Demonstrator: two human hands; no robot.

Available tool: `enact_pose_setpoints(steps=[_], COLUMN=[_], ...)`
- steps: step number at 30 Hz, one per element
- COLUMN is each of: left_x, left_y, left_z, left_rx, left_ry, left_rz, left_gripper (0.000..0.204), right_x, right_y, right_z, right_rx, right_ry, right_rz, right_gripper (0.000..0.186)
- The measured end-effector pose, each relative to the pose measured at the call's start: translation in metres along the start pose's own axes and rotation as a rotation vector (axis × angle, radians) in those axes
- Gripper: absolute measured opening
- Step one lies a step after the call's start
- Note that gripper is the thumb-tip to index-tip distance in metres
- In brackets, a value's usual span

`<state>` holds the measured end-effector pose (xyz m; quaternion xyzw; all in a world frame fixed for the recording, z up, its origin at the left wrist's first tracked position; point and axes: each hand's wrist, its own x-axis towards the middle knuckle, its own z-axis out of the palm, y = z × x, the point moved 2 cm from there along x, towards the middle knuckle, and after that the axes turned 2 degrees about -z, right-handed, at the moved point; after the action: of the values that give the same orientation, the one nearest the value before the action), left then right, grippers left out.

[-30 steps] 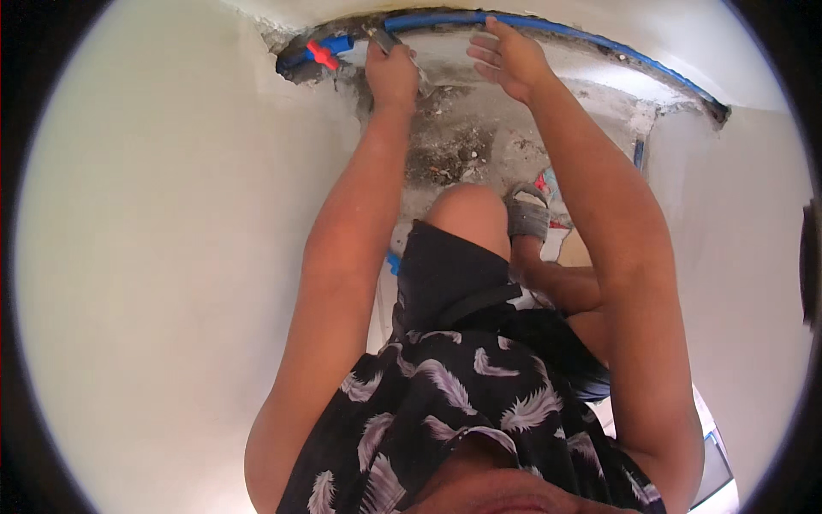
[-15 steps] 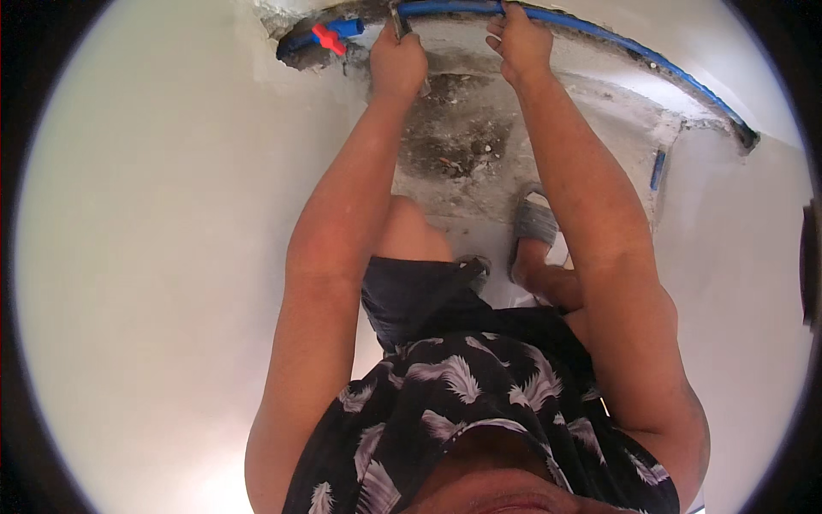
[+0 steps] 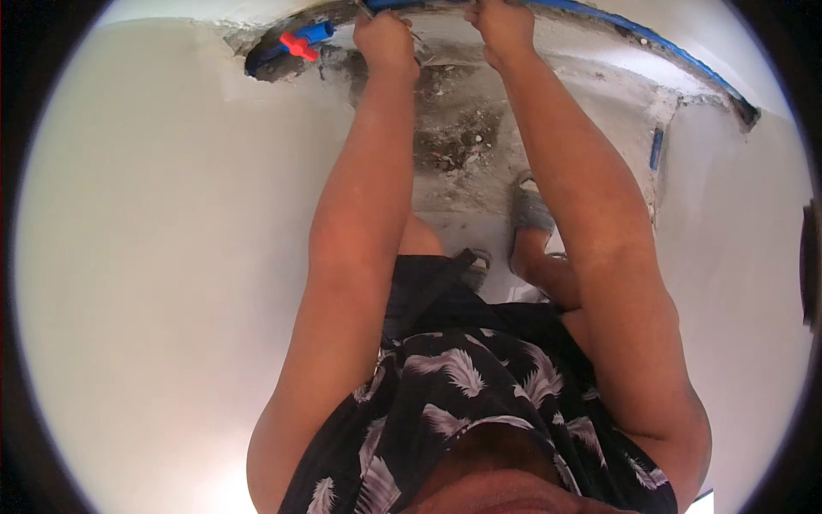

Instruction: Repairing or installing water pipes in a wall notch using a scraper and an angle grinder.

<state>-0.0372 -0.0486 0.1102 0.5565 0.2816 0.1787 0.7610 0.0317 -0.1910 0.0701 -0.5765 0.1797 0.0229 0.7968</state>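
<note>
My left hand (image 3: 385, 38) is closed around a narrow metal tool (image 3: 365, 8), partly hidden by the fingers, at the top of the view. My right hand (image 3: 505, 32) is beside it, fingers curled at a long blue pipe (image 3: 591, 16) lying in a chased channel in the wall; whether it grips the pipe is hard to tell. Left of my left hand, a short blue pipe (image 3: 317, 32) carries a valve with a red handle (image 3: 300, 47).
Rough, dirty concrete (image 3: 454, 137) lies below the channel, with a short blue pipe (image 3: 656, 147) at the right. Pale plastered walls (image 3: 171, 257) rise on both sides. My sandalled foot (image 3: 533, 206) and dark shorts (image 3: 432, 287) are below my arms.
Both hands have risen toward the top edge, the tool with my left hand. My right hand's fingers went from spread to curled at the pipe. The bent left knee has moved lower.
</note>
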Motion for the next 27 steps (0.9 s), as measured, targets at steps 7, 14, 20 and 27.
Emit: enact_pose_setpoints(steps=[7, 14, 20, 27], left_x=[-0.014, -0.013, 0.000, -0.006], left_y=[-0.010, -0.024, -0.007, 0.024], left_z=[0.006, 0.005, 0.017, -0.001], left_rx=[0.057, -0.159, -0.396, -0.521], left_ry=[-0.053, -0.042, -0.011, 0.032], left_rz=[-0.068, -0.184, -0.494, -0.530], left_gripper=[0.018, 0.024, 0.048, 0.039], right_x=[-0.003, -0.003, 0.001, -0.001], right_y=[-0.006, -0.008, -0.010, -0.014], right_z=[-0.025, -0.021, -0.022, -0.020], right_rx=[-0.032, 0.022, 0.025, 0.015], right_ry=[-0.056, 0.017, -0.088, -0.018], right_rz=[0.029, 0.006, -0.011, 0.030], right_gripper=[0.035, 0.032, 0.033, 0.035])
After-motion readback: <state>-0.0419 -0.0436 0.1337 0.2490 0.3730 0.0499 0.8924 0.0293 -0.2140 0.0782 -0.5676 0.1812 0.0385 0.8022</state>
